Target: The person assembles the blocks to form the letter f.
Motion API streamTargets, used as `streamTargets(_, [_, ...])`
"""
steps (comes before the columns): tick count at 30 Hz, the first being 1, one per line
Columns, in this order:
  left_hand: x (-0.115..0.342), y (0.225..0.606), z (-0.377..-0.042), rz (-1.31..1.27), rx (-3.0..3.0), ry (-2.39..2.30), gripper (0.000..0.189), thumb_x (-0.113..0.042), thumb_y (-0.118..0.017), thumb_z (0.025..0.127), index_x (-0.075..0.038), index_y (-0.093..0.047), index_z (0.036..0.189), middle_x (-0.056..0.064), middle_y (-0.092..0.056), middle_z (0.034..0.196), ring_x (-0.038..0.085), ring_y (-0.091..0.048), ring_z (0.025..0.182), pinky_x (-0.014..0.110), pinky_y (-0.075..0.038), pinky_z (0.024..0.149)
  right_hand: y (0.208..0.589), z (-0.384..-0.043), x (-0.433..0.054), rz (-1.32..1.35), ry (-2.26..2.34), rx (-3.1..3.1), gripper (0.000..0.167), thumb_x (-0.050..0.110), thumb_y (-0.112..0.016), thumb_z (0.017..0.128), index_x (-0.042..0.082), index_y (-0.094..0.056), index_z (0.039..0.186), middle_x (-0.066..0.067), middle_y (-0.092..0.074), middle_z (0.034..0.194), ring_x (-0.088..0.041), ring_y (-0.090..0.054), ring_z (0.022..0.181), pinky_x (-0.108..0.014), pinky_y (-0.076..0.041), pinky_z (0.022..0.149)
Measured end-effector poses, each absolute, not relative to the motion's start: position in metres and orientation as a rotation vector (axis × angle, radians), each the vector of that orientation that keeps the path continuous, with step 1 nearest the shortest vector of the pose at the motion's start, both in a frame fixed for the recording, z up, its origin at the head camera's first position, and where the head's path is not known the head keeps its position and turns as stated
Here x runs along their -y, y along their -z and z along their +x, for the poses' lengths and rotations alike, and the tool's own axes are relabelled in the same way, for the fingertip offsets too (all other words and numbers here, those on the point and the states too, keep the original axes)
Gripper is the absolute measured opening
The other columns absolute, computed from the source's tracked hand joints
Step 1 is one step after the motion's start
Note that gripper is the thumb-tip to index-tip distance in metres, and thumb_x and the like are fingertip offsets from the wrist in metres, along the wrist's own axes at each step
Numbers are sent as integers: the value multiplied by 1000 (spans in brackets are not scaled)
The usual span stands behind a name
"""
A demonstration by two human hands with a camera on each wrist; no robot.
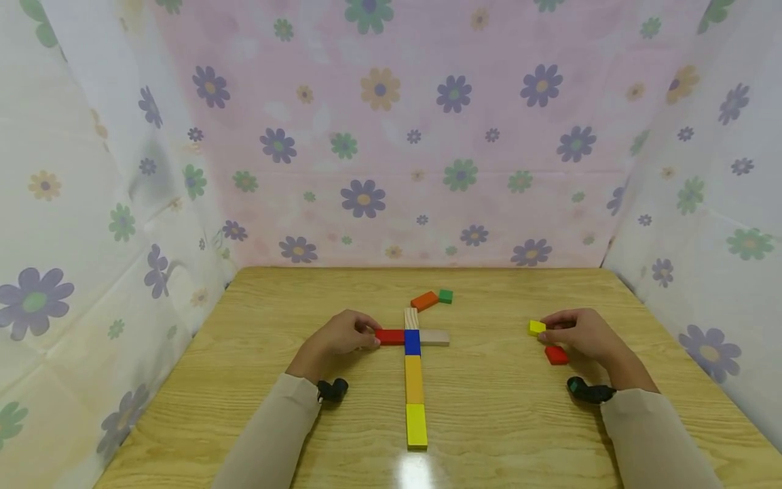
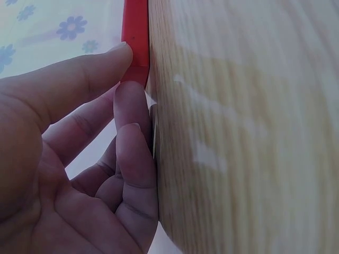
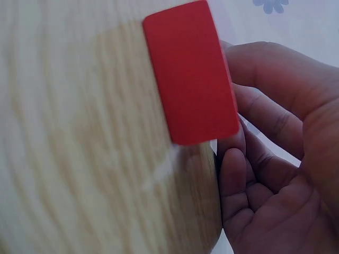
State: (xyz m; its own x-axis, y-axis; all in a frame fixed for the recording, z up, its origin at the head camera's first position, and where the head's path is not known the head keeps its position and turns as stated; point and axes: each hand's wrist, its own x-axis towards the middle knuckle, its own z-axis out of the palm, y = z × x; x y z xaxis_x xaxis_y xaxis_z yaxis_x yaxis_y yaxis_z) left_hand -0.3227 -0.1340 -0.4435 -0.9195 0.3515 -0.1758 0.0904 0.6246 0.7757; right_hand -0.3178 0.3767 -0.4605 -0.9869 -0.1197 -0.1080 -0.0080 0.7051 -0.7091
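My left hand (image 1: 343, 334) pinches the outer end of a red block (image 1: 389, 337), thumb on its near side. That block lies flat against a blue block (image 1: 412, 342). A pale wooden block (image 1: 434, 337) lies on the blue block's other side, a striped wooden one (image 1: 411, 318) behind it. Toward me the line runs on with an orange-yellow block (image 1: 414, 379) and a yellow block (image 1: 417, 426). On the right, my right hand (image 1: 583, 333) holds a small yellow block (image 1: 537, 328) between thumb and fingers. Just in front of that hand lies another red block (image 3: 192, 74), which hides the yellow one in the right wrist view.
Behind the row, an orange block (image 1: 424, 301) lies at a slant beside a small green block (image 1: 446, 296). Flower-patterned cloth (image 1: 415, 136) hangs along the back and both sides of the wooden table (image 1: 489, 421).
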Motion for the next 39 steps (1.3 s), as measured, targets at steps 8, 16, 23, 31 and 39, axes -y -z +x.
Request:
streamTargets(8, [134,444,-324,384,-2511,-1227,23,-17,-76,94,-15,-76,117,5,-63,88,19,-55,76,29,-47,67,459,-318,-377,-99,1079,-2861,61,49,-80,88,5,-70,130,-13,-71,121,-25,-67,105,-41,-56,89])
streamTargets(16, [133,441,-325,405,-2500,-1219,25,-17,-75,95,-14,-76,119,5,-64,90,19,-56,78,30,-49,70,452,-320,-376,-61,1031,-2929,59,52,-78,90,7,-72,127,-11,-74,116,-28,-68,104,-50,-56,90])
streamTargets(23, [135,444,-324,380,-2496,-1225,24,-17,-75,95,-14,-76,118,5,-64,91,19,-56,80,30,-49,71,442,-324,-369,-70,1029,-2957,58,53,-79,88,8,-74,125,-11,-74,114,-29,-68,103,-43,-58,84])
streamTargets(31, [136,450,-325,379,-2501,-1239,23,-17,-76,95,-16,-76,118,6,-62,89,19,-55,77,30,-47,68,434,-326,-364,-64,1037,-2945,61,53,-78,89,6,-72,127,-13,-73,116,-28,-67,102,-31,-56,76])
streamTargets(39, [136,450,-326,375,-2499,-1235,23,-18,-75,95,-16,-76,118,5,-65,92,20,-57,80,30,-49,71,430,-334,-356,-90,984,-2993,64,59,-76,88,8,-73,128,-14,-74,119,-35,-66,108,-45,-57,83])
